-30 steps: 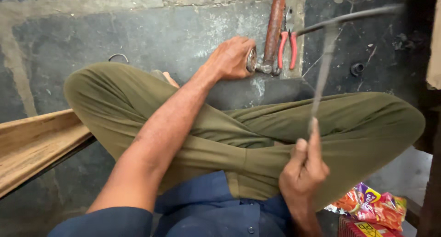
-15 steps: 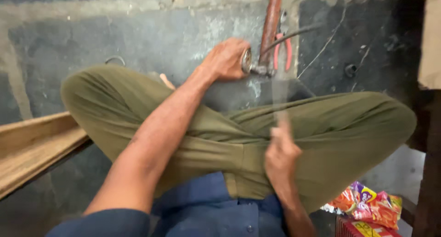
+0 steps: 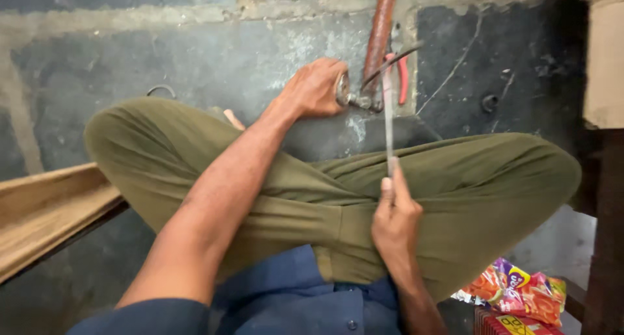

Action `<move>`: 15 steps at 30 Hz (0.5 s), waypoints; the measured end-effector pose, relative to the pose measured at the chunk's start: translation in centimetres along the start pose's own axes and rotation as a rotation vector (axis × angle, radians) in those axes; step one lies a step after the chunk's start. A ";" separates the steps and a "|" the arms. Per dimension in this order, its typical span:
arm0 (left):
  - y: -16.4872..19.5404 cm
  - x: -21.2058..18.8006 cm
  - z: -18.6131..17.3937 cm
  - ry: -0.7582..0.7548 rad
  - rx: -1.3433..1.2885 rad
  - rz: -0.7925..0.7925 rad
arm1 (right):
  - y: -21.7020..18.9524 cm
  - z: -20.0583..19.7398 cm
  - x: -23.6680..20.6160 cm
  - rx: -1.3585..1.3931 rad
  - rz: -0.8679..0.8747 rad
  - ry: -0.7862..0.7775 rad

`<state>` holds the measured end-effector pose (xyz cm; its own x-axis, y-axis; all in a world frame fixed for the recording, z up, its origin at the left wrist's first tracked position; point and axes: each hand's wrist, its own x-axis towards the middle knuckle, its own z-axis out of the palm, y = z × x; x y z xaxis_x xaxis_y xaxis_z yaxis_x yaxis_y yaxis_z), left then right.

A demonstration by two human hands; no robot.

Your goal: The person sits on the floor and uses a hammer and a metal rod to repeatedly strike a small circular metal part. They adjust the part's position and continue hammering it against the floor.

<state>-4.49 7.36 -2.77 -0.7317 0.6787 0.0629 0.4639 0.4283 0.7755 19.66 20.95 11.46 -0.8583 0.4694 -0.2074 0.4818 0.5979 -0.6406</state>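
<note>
While I look down over the crossed legs in olive-green trousers [image 3: 455, 179], I see my left hand [image 3: 314, 88] stretched to the far side, fingers curled shut around a small round silvery metal fitting [image 3: 343, 91] that sits on the grey concrete floor [image 3: 162, 49]. That fitting lies at the near end of a rusty brown metal pipe [image 3: 379, 33] which runs away from me toward the far edge. My right hand [image 3: 395, 218] rests near, on the right thigh, with thumb and fingers pinched around the near end of a thin, flat, silvery metal blade [image 3: 389, 114]. This blade stands almost straight away from me, and its far end reaches the fitting, just right of my left hand. A pair of red-handled pliers [image 3: 402, 72] lies on the floor just right of the pipe. At the left, a pale wooden plank [image 3: 45, 211] slants across. At the near right corner, bright orange and purple snack packets [image 3: 520, 289] lie bunched together.
</note>
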 end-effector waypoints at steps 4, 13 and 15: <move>-0.1 -0.3 0.1 0.026 0.028 0.025 | -0.4 -0.4 -0.6 0.102 -0.055 0.206; 0.2 -0.6 -0.2 -0.021 -0.016 -0.041 | 0.6 0.5 0.0 -0.002 -0.085 0.063; 0.1 -0.5 -0.5 -0.034 0.010 -0.006 | 0.7 0.2 -0.4 0.018 -0.053 0.107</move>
<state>-4.30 6.75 -2.41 -0.7169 0.6962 0.0369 0.4649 0.4381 0.7694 20.31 21.04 10.98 -0.8584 0.5045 -0.0930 0.4318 0.6127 -0.6619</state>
